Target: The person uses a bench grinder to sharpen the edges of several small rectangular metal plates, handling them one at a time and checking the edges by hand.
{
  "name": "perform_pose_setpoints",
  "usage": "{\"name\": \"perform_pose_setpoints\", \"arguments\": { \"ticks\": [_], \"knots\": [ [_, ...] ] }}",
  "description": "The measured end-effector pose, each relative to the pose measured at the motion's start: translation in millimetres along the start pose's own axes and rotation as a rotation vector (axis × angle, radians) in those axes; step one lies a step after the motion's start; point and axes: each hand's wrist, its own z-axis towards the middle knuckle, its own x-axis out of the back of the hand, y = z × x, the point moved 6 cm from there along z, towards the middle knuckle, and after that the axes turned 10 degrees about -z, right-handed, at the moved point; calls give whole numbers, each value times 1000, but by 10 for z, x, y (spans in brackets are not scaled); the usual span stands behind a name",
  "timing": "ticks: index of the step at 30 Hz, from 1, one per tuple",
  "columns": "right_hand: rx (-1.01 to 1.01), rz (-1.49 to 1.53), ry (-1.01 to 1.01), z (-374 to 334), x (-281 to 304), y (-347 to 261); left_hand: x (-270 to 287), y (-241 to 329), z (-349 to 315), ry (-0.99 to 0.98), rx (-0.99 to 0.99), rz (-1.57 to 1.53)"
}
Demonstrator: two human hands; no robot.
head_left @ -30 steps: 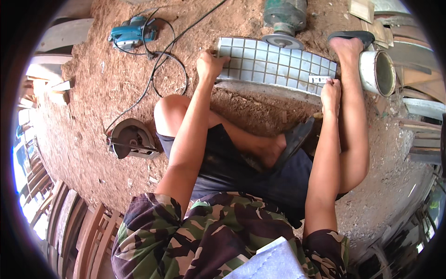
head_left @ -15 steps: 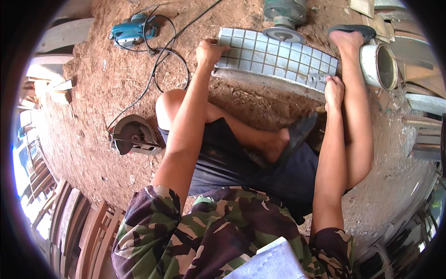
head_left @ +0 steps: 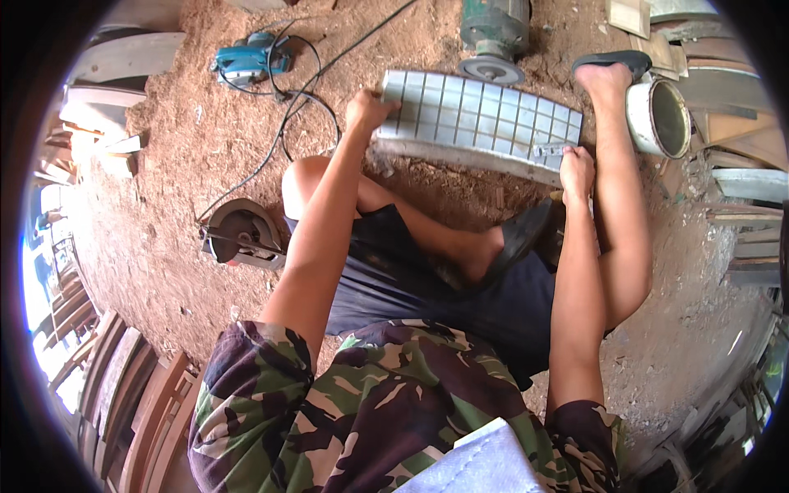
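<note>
A curved slab (head_left: 481, 108), faced with a grid of pale bluish-white squares, lies in front of me on the ground. My left hand (head_left: 367, 110) grips its left end, the thumb over the top and the other fingers mostly hidden. Near the right end, my right hand (head_left: 577, 171) is closed around a small flat silvery tool (head_left: 551, 151) whose exact kind I cannot make out. The tool's flat part lies over the squares, pointing left.
A green grinder with a disc (head_left: 491, 71) stands just beyond the slab. A teal power tool (head_left: 251, 57) with black cable (head_left: 283, 123) and a circular saw (head_left: 241, 234) lie to the left. At right are my outstretched leg (head_left: 620, 189), a white bucket (head_left: 657, 117) and wood pieces (head_left: 735, 86).
The view has shifted slightly. The right hand and its flat tool have moved a little left and down in the picture, still over the slab's right end. The left hand keeps its grip.
</note>
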Motion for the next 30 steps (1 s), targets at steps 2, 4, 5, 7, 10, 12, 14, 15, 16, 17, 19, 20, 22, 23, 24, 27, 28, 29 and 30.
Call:
{"name": "perform_pose_setpoints", "arguments": {
  "ticks": [2, 4, 5, 7, 10, 12, 14, 15, 16, 17, 19, 20, 22, 23, 24, 27, 28, 29, 30],
  "knots": [
    [14, 51, 6, -62, -13, -64, 17, -166, -64, 9, 26, -15],
    [7, 126, 3, -19, -53, -38, 26, -177, -88, 27, 65, -92],
    [13, 166, 4, 22, -69, -38, 22, -187, -99, 36, 86, -130],
    [31, 246, 7, 157, -105, 56, -14, -82, -148, 48, 91, -203],
    [-12, 324, -22, 386, -233, 65, 26, -12, 21, 75, 115, -210],
    [6, 287, -5, 483, -293, 117, 41, 34, 142, 70, 75, -171],
    [-20, 257, 6, 471, -285, 230, -17, 71, 133, 48, 75, -139],
    [-9, 248, 11, 440, -282, 199, -26, 52, 121, 57, 75, -124],
    [2, 239, 18, 414, -275, 164, -24, 40, 118, 66, 74, -109],
    [13, 230, 25, 394, -271, 123, -10, 40, 142, 57, 74, -124],
    [20, 159, 75, 265, -258, -125, 74, -89, 192, 52, 87, -144],
    [19, 119, 99, 181, -250, -212, 130, -95, 156, 183, 22, -99],
    [300, -171, 406, -9, -157, -385, 21, 153, -115, 413, -119, -21],
    [328, -232, 525, -262, -143, -573, -37, 277, -284, 418, -135, 22],
    [265, -12, 338, -241, -267, -654, -116, 364, -367, 357, -248, -92],
    [96, 376, 22, -301, -699, -887, -547, 685, -652, 83, -407, -148],
    [168, 402, 53, -310, -782, -949, -653, 798, -671, 55, -426, -118],
    [239, 426, 85, -313, -841, -989, -760, 900, -697, 25, -445, -89],
    [276, 343, 129, -327, -916, -1092, -787, 872, -627, 89, -463, -108]
  ]
}}
